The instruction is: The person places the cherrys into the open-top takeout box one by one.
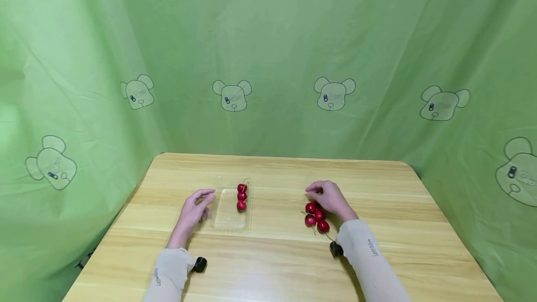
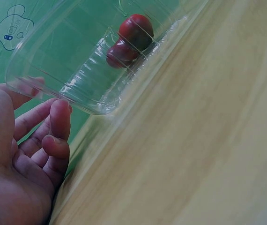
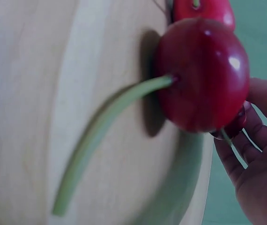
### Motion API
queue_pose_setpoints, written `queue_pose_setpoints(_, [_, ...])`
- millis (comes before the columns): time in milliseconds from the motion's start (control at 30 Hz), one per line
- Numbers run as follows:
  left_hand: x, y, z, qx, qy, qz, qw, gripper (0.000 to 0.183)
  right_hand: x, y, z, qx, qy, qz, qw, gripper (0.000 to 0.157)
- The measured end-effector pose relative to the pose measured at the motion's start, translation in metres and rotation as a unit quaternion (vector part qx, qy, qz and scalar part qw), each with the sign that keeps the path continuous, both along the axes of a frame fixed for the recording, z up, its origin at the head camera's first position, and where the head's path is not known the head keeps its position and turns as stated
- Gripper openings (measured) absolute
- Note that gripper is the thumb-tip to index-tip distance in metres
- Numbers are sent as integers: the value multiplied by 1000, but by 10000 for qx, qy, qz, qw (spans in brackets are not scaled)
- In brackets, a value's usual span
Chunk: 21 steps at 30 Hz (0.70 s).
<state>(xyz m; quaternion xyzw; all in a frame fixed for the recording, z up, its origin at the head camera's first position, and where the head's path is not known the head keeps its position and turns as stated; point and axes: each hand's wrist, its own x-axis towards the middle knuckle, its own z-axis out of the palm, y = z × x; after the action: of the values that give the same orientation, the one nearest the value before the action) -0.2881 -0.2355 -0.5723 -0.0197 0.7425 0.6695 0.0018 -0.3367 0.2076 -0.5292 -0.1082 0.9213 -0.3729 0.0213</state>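
Note:
My left hand (image 1: 195, 209) is at the left side of a clear plastic tray (image 1: 228, 224). In the left wrist view its fingers (image 2: 60, 119) are loosely bent right at the rim, and one fingertip shows through the plastic. Three red cherries (image 1: 242, 196) stand in a row along the tray's right side. My right hand (image 1: 329, 197) is bent down over the far side of a cluster of several cherries (image 1: 310, 220) on the table. A stemmed cherry (image 3: 201, 75) in the right wrist view hides its fingertips, so I cannot tell whether they grip anything.
The wooden table (image 1: 268, 264) has rounded far corners. A green curtain (image 1: 285, 125) with bear-head prints hangs behind it and at both sides. Bare tabletop lies between the tray and the cluster. Black wrist devices (image 1: 200, 264) sit at both sleeves.

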Motion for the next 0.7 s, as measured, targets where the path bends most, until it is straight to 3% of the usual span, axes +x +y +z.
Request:
queue_pose_setpoints(267, [0, -1, -1, -42, -18, -39, 10000, 44, 2, -2, 9, -307, -44, -144, 9994, 20])
queue_pose_setpoints(500, [-1, 0, -2, -45, -9, -19, 10000, 44, 1, -4, 15, -428, 291, -89, 9986, 30])
queue_pose_setpoints(700, [-1, 0, -1, 37, -2, -23, 10000, 44, 4, -6, 22, -662, 144, -186, 9975, 35])
